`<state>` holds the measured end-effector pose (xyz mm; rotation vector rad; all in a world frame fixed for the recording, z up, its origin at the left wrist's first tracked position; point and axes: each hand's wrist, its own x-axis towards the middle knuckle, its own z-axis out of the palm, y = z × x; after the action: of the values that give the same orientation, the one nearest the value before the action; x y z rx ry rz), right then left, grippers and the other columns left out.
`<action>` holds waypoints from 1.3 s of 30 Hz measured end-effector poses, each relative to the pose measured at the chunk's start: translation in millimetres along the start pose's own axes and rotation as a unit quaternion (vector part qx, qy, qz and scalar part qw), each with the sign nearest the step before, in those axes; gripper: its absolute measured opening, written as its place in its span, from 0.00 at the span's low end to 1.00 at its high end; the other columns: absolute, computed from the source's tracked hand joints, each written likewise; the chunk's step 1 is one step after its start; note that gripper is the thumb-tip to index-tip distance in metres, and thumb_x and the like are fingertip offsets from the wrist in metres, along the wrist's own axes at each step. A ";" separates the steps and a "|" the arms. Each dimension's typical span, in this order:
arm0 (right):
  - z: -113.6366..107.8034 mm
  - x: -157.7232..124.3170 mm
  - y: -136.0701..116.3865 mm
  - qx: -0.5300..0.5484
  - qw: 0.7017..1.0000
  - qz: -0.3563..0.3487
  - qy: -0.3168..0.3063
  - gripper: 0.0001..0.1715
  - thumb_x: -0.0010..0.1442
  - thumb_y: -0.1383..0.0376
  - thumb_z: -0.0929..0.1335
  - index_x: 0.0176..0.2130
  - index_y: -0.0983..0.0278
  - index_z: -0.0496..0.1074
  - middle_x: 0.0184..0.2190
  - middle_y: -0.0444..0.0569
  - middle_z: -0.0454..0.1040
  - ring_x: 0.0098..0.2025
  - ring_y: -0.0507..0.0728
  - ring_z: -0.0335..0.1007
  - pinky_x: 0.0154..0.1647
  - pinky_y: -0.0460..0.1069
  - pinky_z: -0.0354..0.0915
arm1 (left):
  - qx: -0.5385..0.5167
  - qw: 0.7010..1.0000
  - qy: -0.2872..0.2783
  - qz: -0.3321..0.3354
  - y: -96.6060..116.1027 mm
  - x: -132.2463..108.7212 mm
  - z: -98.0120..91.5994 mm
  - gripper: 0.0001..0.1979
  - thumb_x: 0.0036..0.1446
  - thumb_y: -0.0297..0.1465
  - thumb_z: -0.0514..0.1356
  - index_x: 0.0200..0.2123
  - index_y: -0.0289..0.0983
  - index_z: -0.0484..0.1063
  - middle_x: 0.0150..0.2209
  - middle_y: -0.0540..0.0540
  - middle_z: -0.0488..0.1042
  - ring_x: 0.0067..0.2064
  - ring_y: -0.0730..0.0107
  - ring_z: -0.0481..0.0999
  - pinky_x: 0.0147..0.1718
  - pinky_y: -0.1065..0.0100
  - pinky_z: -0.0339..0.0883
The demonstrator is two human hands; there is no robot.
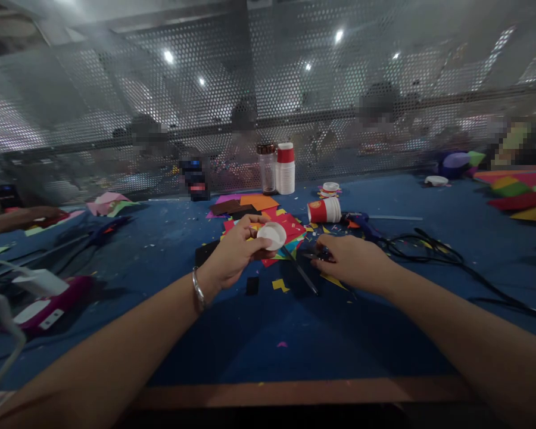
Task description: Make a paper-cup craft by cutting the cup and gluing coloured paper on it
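My left hand, with a silver bangle at the wrist, pinches a small white round paper-cup base between thumb and fingers. Its shallow hollow faces me. My right hand is closed around dark-handled scissors, low over the table; the fingers partly hide them. Between the hands a dark pencil-like stick lies slanted. Beneath and behind the left hand spreads a pile of coloured paper. A red and white paper cup lies on its side beyond my right hand.
Behind stand a stack of paper cups and a clear bottle. A blue glue gun trails a black cable rightward. At left are a purple power strip, another glue gun and another person's hand. A perforated metal screen closes the back.
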<state>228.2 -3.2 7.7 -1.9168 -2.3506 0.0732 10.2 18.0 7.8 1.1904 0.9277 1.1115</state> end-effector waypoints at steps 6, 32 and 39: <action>-1.9 -3.3 -3.5 -0.031 1.000 -0.004 0.003 0.13 0.61 0.58 0.64 0.40 0.62 0.73 0.38 0.58 0.80 0.40 0.68 0.76 0.27 0.51 0.55 | -0.006 1.000 0.003 -0.020 -3.4 2.0 -0.3 0.13 0.49 0.20 0.64 0.39 0.36 0.70 0.35 0.46 0.78 0.33 0.70 0.78 0.30 0.71 0.76; -7.3 -5.4 -6.8 -0.112 0.994 0.009 -0.014 0.18 0.63 0.56 0.62 0.43 0.64 0.74 0.38 0.58 0.80 0.41 0.69 0.78 0.27 0.51 0.57 | -0.007 0.999 0.017 -0.043 -0.4 1.6 8.8 0.12 0.50 0.18 0.59 0.38 0.34 0.72 0.33 0.46 0.76 0.31 0.72 0.75 0.26 0.72 0.69; -8.2 -6.3 -6.8 -0.128 0.992 0.008 -0.008 0.17 0.63 0.56 0.63 0.41 0.63 0.75 0.35 0.57 0.81 0.38 0.67 0.78 0.27 0.50 0.58 | -0.031 0.997 -0.014 -0.073 -0.8 0.8 8.3 0.11 0.47 0.18 0.59 0.35 0.35 0.70 0.35 0.45 0.76 0.31 0.70 0.74 0.27 0.68 0.70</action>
<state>223.8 -11.0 16.2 -2.0490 -2.4590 -0.2242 18.5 16.9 8.3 1.0692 0.9367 0.9970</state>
